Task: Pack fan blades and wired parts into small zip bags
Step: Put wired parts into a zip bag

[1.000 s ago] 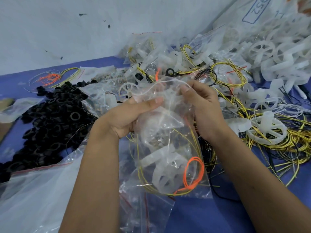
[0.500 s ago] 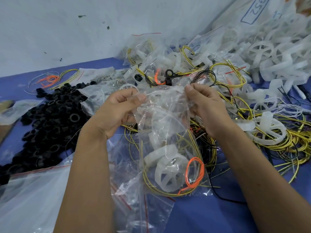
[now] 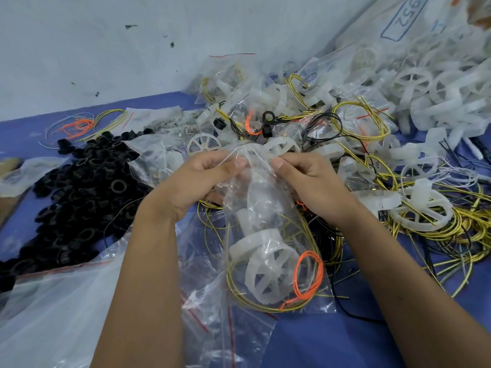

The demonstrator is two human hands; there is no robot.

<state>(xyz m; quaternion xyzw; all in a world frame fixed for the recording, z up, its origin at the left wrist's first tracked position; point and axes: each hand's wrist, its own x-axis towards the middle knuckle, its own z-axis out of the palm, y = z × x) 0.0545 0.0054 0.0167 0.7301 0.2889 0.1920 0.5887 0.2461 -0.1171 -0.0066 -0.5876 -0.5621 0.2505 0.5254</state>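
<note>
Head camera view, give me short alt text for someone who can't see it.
Both hands, left and right, pinch the top of a clear zip bag holding a white fan blade and orange and yellow wires, amid piles of parts on a blue table.

Light is even and fairly bright, cool in tone, falling from above; shadows are soft and faint, darkest under the forearms near the zip bag (image 3: 268, 235). Small white glints sit on the bag's creases and on the loose plastic left of it. The wall (image 3: 132, 49) behind the bag looks flat and pale. Focus is sharpest at the bag; the white fan blades (image 3: 430, 83) far right of it are soft and washed out. Wide-angle bending curves the wall's base line.
</note>
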